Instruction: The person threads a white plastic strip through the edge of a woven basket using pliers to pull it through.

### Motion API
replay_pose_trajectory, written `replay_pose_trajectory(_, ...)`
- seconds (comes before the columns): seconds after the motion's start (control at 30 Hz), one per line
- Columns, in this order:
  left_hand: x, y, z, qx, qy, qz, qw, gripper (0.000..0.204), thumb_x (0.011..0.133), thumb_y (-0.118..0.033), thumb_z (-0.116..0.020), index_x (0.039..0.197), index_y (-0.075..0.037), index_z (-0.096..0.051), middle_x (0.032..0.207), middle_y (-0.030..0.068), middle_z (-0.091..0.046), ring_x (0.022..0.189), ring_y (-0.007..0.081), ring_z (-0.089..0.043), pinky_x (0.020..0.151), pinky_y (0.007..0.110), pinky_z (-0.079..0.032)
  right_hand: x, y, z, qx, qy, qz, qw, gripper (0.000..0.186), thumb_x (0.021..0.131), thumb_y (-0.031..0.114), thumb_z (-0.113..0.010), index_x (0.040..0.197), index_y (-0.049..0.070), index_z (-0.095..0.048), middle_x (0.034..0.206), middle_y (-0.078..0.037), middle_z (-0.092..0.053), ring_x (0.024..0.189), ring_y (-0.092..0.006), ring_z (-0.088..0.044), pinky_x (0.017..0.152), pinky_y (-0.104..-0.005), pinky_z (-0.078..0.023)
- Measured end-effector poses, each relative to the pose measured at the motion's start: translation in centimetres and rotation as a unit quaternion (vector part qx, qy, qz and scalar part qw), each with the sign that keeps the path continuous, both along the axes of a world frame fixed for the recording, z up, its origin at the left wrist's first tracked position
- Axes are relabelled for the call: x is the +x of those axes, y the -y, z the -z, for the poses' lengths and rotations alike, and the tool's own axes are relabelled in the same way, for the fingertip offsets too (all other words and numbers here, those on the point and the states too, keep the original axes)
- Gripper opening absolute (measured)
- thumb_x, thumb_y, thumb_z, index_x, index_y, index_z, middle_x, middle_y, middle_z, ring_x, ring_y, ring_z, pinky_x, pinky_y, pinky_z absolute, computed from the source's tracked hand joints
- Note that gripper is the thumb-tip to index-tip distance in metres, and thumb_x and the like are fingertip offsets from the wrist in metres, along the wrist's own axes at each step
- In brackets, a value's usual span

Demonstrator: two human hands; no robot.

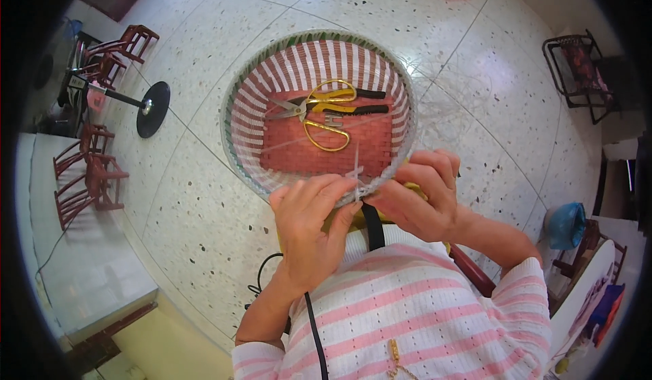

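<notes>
A round woven basket [238,142] with pink-and-white striped walls and a red woven bottom sits in front of me, its near rim between my hands. My left hand [305,220] is closed at that rim, pinching a thin clear-white plastic strip [357,166] that sticks up over the basket. Close beside it, the fingers of my right hand [428,196] are curled and pressed together at the rim; what they pinch is hidden. Inside the basket lie scissors [329,146] with gold loop handles, across pliers [367,110] with yellow-and-black handles. Small metal pieces [333,119] lie under the scissors.
Loose clear strips [462,101] trail over the speckled tile floor [183,196] right of the basket. A stand with a black round base [153,110] and small wooden chairs [102,183] are at the left. At the right are a blue bin [565,226] and a folding chair [579,74].
</notes>
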State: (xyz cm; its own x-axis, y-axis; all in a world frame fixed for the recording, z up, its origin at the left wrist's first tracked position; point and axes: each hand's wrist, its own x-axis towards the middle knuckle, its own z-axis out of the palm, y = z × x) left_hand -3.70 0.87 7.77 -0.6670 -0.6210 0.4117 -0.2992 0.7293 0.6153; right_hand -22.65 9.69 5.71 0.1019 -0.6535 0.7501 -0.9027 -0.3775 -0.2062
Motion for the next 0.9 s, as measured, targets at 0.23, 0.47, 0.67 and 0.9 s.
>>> replay_pose_trajectory(0.23,-0.2,0.2,0.0,-0.015,0.013,0.015,1.0,0.02,0.082,-0.014,-0.074,0.101,-0.009,-0.071,0.099,0.0042,-0.069,0.085,0.0237,-0.059,0.082,0.037,-0.036,1.3,0.0,3.0,-0.092,0.002,0.032,0.995,0.03,0.069,0.009,-0.085,0.094,0.001,-0.068,0.086,-0.007,-0.065,0.07,-0.0217,-0.061,0.061,-0.0323,-0.039)
replay_pose_trajectory(0.47,-0.7,0.2,0.2,-0.015,0.012,0.016,1.0,0.016,0.084,-0.014,-0.072,0.1,-0.008,-0.071,0.095,0.0029,-0.068,0.084,0.0238,-0.057,0.082,0.038,-0.034,2.5,0.4,3.4,-0.098,0.054,0.079,0.991,0.025,0.07,0.004,-0.08,0.091,0.001,-0.067,0.086,-0.009,-0.066,0.067,-0.023,-0.061,0.057,-0.0338,-0.039)
replay_pose_trajectory(0.67,-1.2,0.5,-0.2,-0.02,0.046,0.015,0.999,0.019,0.09,-0.016,-0.07,0.105,-0.006,-0.07,0.098,0.0033,-0.068,0.087,0.021,-0.055,0.086,0.036,-0.033,2.7,0.9,2.5,-0.086,0.067,0.096,0.989,0.017,0.07,0.002,-0.074,0.083,0.002,-0.063,0.078,-0.007,-0.061,0.062,-0.0226,-0.057,0.055,-0.0347,-0.038)
replay_pose_trajectory(0.9,-1.2,1.7,-1.2,-0.005,0.077,0.038,0.996,0.018,0.092,-0.013,-0.067,0.107,-0.005,-0.07,0.095,0.0058,-0.069,0.084,0.0236,-0.057,0.084,0.035,-0.038,2.7,0.8,2.6,-0.066,0.071,0.108,0.989,0.018,0.072,0.005,-0.077,0.084,0.004,-0.063,0.075,-0.007,-0.064,0.06,-0.0218,-0.061,0.055,-0.0345,-0.043)
